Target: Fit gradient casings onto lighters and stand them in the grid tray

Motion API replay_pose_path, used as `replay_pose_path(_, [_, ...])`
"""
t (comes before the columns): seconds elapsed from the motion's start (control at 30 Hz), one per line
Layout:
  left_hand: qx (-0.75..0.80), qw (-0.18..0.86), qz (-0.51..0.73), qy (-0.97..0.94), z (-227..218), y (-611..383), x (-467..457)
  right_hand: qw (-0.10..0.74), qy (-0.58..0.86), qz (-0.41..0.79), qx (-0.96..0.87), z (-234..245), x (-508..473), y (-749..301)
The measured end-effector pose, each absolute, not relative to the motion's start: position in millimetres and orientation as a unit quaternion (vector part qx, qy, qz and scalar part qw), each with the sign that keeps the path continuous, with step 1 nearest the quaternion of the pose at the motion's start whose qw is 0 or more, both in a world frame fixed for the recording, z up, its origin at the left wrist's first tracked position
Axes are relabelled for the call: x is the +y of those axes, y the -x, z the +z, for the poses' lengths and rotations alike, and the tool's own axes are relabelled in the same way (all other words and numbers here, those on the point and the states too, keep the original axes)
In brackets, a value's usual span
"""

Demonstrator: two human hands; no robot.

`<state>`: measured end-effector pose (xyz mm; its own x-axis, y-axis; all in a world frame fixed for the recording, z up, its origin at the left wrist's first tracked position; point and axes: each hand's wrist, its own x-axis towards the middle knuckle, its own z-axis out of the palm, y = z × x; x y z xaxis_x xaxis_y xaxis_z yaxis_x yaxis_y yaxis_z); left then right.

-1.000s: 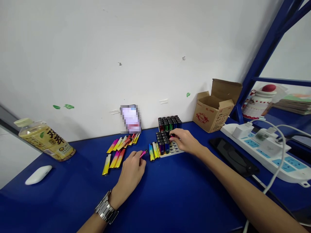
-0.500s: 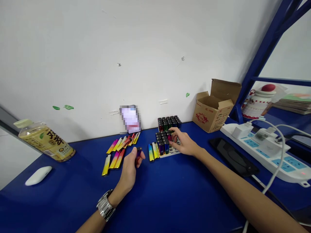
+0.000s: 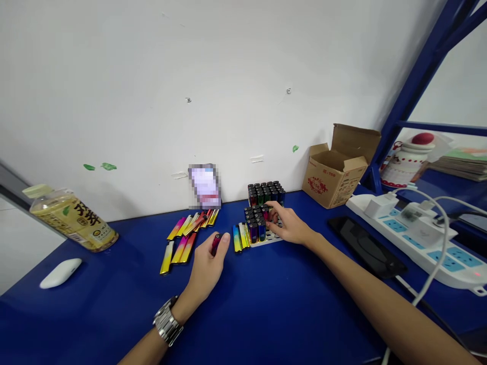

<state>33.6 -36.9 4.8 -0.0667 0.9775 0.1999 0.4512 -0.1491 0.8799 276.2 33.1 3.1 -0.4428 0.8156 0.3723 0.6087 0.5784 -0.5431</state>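
Note:
My left hand [image 3: 208,258] is closed around a small dark-red battery-like cylinder [image 3: 216,244], its black end pointing up between thumb and forefinger. My right hand [image 3: 289,224] reaches to a white perforated tray [image 3: 268,240], thumb and fingers closed on a pinkish-red battery-like cylinder [image 3: 266,215] standing there. Several dark metallic cylinders [image 3: 257,230] with black tops stand upright around it, partly hidden by my fingers. Left of the tray lie blue-yellow and silver-yellow shiny strips [image 3: 240,238]. More yellow, pink and red shiny strips [image 3: 184,248] lie loose beyond my left hand.
A phone [image 3: 205,186] leans on the wall. An opened carton [image 3: 333,175] stands right of another group of black-topped cylinders [image 3: 266,192]. At right are a black phone [image 3: 365,246] and a power strip [image 3: 418,238] with cables. A drink bottle [image 3: 72,218] and white case [image 3: 61,274] sit left.
My left hand has turned and shifted slightly right, its thumb now lying on the right side of the cylinder. My right hand stays at the tray.

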Motion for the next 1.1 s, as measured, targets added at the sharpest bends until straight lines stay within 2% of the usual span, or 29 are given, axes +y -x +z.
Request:
replay_pose_path(0.17, [0.625,0.23,0.39,-0.636,8,-32,-37,0.307,0.427,0.165,-0.834,3,33,-276])
replay_pose_path(0.43, [0.654,0.205,0.349,-0.639,12,-35,-39,0.302,0.43,0.166,-0.835,3,34,-276])
replay_pose_path(0.87, [0.664,0.173,0.366,-0.629,11,-37,-40,0.301,0.434,0.161,-0.834,4,32,-276])
replay_pose_path(0.93, [0.66,0.161,0.373,-0.632,12,-38,-40,0.331,0.443,0.136,-0.822,4,30,-275])
replay_pose_path(1.1, [0.625,0.164,0.382,-0.661,12,-40,-44,0.493,0.381,0.009,-0.782,13,16,-264])
